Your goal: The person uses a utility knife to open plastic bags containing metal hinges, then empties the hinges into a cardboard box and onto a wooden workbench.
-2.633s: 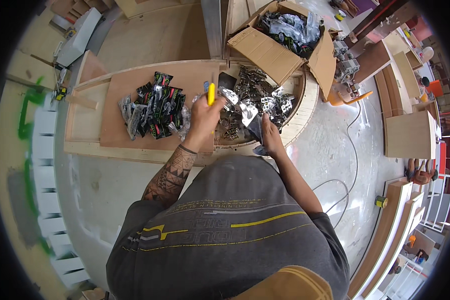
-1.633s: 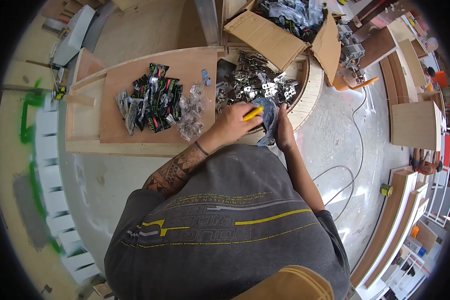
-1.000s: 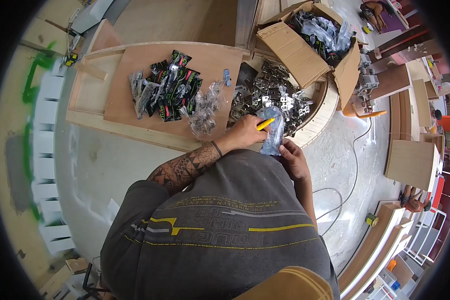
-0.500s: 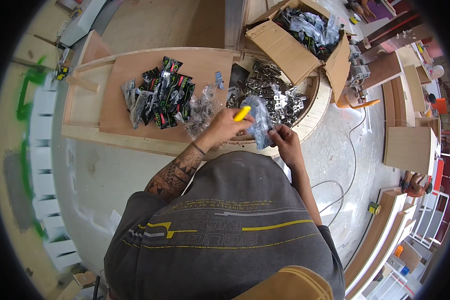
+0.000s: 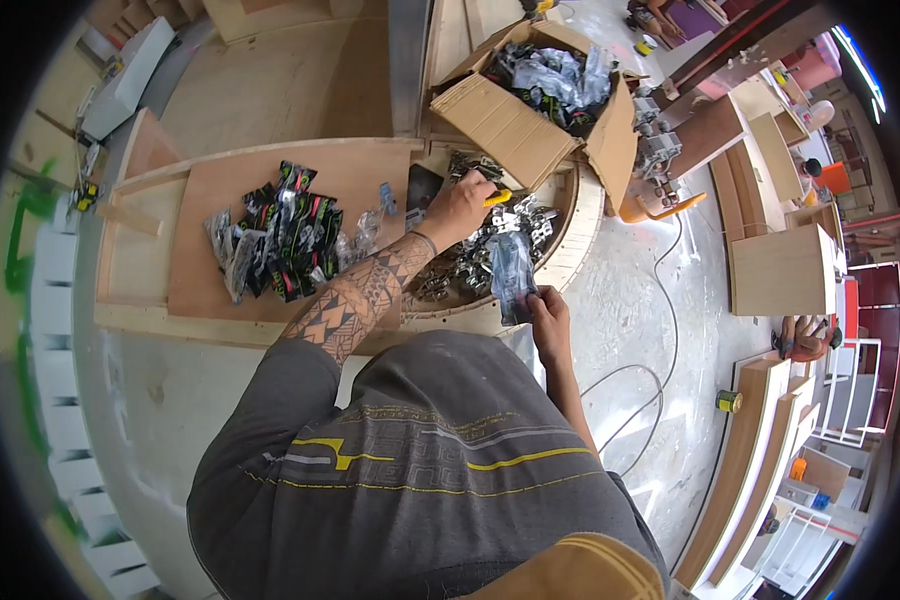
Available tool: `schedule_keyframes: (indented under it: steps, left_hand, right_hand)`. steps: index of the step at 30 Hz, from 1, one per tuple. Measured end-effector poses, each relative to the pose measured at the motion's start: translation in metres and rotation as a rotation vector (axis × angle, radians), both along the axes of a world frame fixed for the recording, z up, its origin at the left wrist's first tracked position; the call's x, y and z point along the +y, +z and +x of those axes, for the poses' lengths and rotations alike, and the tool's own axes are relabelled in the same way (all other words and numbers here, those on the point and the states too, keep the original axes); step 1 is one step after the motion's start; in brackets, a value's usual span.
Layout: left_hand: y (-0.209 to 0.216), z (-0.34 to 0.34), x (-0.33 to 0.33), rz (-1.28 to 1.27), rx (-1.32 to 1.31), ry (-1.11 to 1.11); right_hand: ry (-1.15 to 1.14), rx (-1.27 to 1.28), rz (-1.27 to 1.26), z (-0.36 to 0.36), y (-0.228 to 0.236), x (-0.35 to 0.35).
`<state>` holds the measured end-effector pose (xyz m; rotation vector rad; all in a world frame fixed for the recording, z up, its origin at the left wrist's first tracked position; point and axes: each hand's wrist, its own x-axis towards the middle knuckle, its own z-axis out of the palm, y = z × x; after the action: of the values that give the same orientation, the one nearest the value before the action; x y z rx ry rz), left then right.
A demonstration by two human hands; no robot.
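Note:
My left hand (image 5: 458, 208) is closed around a yellow utility knife (image 5: 496, 198), held over a heap of shiny metal cabinet hinges (image 5: 530, 222). My right hand (image 5: 550, 312) pinches the lower end of a clear plastic packet (image 5: 512, 268), upright in front of the heap. Whether anything is inside that packet I cannot tell. To the left, several black and clear packets (image 5: 288, 225) lie piled on a brown board (image 5: 195, 270). Crumpled clear wrappers (image 5: 362, 235) lie between that pile and my left forearm, which partly hides them.
An open cardboard box (image 5: 505, 130) full of packets stands behind the hinges. A curved wooden rim (image 5: 588, 215) borders the heap on the right. A cable (image 5: 660, 290) loops over the floor. Another person (image 5: 808, 338) is far right, beyond wooden panels (image 5: 785, 285).
My left hand has moved away from the packet, forward over the hinges, still with the knife. My right hand keeps the packet, now fully in sight. The whole view has shifted somewhat.

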<state>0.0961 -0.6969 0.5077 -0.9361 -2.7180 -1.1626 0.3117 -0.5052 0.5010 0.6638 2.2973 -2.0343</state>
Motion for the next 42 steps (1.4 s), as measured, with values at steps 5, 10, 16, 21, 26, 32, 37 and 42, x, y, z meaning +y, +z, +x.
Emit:
schedule_keyframes:
  steps: [5,10,16,21,26,32,37,42]
  left_hand:
    - [0.023,-0.012,0.010,0.364,-0.056,0.140]
    - [0.001,-0.024,-0.103,0.130,-0.291,0.561]
    - [0.003,0.003,-0.186,-0.251,-0.109,0.525]
    - [0.012,0.065,-0.214,0.085,-0.172,0.608]
    - [0.030,0.138,-0.248,0.283,-0.326,0.825]
    - [0.048,0.178,-0.274,0.370,-0.257,1.122]
    - [0.056,0.174,-0.293,0.165,-0.163,1.312]
    - [0.033,0.130,-0.344,-0.118,-0.023,1.371]
  right_hand:
    - [-0.196,0.152,0.211,-0.023,0.019,0.035]
    - [-0.446,0.541,0.358,-0.123,0.061,0.083]
    - [-0.609,0.656,0.834,-0.260,0.098,0.126]
    - [-0.246,0.289,1.307,-0.333,0.055,0.131]
    - [0.100,0.352,1.588,-0.367,0.014,0.171]
    - [0.559,0.082,1.469,-0.427,0.001,0.188]
    - [0.237,-0.176,1.369,-0.421,-0.044,0.128]
    - [0.223,0.164,1.603,-0.384,0.004,0.183]
